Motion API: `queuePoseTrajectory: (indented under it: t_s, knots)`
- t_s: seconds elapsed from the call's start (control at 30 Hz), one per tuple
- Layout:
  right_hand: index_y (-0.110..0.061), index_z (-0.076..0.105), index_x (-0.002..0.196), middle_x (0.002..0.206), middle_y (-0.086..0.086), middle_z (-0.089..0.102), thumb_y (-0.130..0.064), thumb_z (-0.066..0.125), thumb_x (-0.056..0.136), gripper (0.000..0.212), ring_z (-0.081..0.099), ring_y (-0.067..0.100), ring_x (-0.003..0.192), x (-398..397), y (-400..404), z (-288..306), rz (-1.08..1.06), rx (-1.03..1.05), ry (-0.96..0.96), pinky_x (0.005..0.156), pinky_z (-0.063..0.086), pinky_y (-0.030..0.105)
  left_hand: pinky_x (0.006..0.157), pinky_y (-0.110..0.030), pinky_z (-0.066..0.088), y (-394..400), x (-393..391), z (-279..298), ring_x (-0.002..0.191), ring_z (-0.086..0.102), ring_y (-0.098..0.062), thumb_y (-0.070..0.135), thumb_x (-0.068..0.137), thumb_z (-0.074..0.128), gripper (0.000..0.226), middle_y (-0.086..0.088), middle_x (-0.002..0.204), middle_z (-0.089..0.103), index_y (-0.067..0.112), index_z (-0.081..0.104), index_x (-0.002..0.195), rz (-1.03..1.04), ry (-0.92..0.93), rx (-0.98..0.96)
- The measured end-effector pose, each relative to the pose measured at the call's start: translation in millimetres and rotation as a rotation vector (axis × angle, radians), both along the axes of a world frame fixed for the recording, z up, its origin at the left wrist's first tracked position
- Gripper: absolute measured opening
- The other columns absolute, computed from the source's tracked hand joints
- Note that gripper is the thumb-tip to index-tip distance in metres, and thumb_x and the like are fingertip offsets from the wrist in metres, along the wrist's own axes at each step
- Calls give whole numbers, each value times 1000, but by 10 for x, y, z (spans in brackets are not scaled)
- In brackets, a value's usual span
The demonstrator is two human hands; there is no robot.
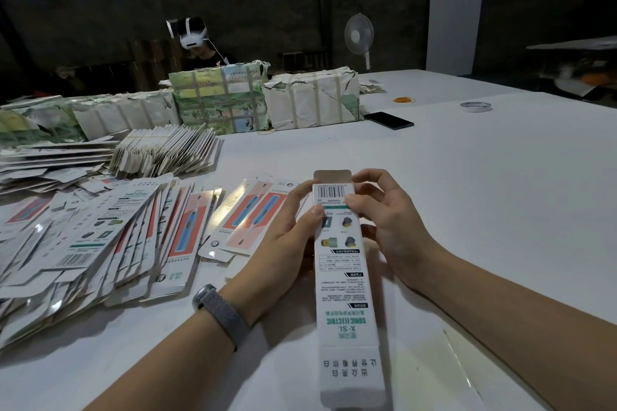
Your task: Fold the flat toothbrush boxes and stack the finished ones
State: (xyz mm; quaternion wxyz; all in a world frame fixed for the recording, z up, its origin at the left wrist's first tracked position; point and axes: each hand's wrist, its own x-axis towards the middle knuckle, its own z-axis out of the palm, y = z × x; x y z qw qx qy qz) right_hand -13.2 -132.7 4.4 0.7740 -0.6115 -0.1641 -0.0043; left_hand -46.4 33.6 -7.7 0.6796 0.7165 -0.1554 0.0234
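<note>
A long, narrow white cardboard toothbrush box (344,264) with green lettering and a barcode sits in the middle of the view, lifted just off the white table (467,177) and running from six o'clock up to twelve o'clock. Both hands hold it near its far end. The left hand (287,240) comes in from eight o'clock, thumb flat on the printed face and fingers curled round the left edge; the right hand (384,220) comes in from four o'clock, thumb pressing the face beside the barcode and fingers arched over the right edge toward the brown tuck flap (333,175), which stands open at the top. The step in hand looks to be closing that far end. To do it well, I would keep both thumbs pinning the panel so the tube stays square, crease the flap sharply along its score with the right fingertips, then slide the tongue inside without buckling the side walls. The near flap at six o'clock also appears unfolded. The spread of flat printed blanks (100,237) lies at nine o'clock, and wrapped bundles (217,100) sit at eleven.
</note>
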Motion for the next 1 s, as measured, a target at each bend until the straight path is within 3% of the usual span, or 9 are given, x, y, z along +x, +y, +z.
queuePoseTrajectory:
  t_s: [0.17, 0.37, 0.67, 0.77, 0.9, 1.0]
  knots:
    - [-26, 53, 106, 101, 6, 68, 0, 56, 96, 28, 69, 22, 77, 7, -6, -6, 0, -40, -67, 65, 55, 37, 72, -28, 59, 20, 15, -16, 95, 75, -25, 47, 93, 52, 51, 2, 113, 76, 52, 36, 142, 7, 37, -28]
    - [-24, 58, 109, 93, -3, 73, 2, 54, 96, 29, 71, 20, 76, 23, -23, -23, -3, -79, -78, 68, 53, 40, 70, -38, 61, 26, 34, -34, 89, 74, -29, 47, 93, 52, 36, -9, 100, 76, 47, 49, 129, -25, 81, -40]
    - [-18, 66, 106, 91, 0, 74, -2, 52, 98, 23, 72, 21, 79, 32, -29, -28, 17, -93, -35, 66, 60, 33, 88, -71, 48, 22, 27, -48, 90, 70, -40, 45, 93, 56, 34, -19, 102, 74, 46, 50, 127, 2, 68, -50]
    - [-18, 65, 98, 85, 2, 72, -6, 53, 98, 18, 72, 21, 77, 22, -30, -22, 19, -98, -12, 62, 57, 31, 87, -67, 52, 13, 22, -38, 97, 69, -47, 45, 94, 55, 38, -18, 104, 75, 43, 47, 131, -8, 57, -21]
    - [-21, 60, 76, 80, 8, 70, -19, 59, 99, 22, 70, 25, 68, 4, -4, 17, 5, -40, 53, 55, 57, 31, 77, -40, 60, 3, 29, -67, 95, 75, -32, 50, 92, 57, 44, -10, 108, 76, 42, 45, 134, -39, 24, 40]
    - [-15, 56, 80, 78, 11, 70, -18, 61, 97, 18, 69, 27, 61, -12, -11, 37, 15, -66, 92, 52, 57, 32, 77, -41, 58, -14, 29, -84, 93, 75, -32, 59, 82, 59, 57, -11, 107, 76, 42, 45, 135, -22, 6, 80]
